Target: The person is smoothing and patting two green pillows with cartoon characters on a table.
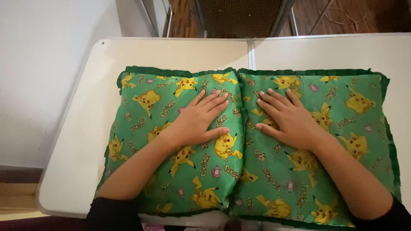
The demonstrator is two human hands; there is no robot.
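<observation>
A green pillow [201, 171] printed with yellow cartoon figures and edged with a dark green frill lies across the white table [81, 128]. A deep crease runs down its middle, dividing it into two puffed halves. My left hand [199, 119] lies flat on the left half, fingers spread toward the crease. My right hand [289, 117] lies flat on the right half [351, 128], fingers pointing up and left. Both palms press on the fabric and neither grips anything. Dark sleeves cover my upper arms at the bottom edge.
The table is made of two white panels joined by a seam [251, 53] at the top centre. Behind it stands a chair [239, 17] with a dark mesh back on a wooden floor. A white wall [43, 64] is on the left.
</observation>
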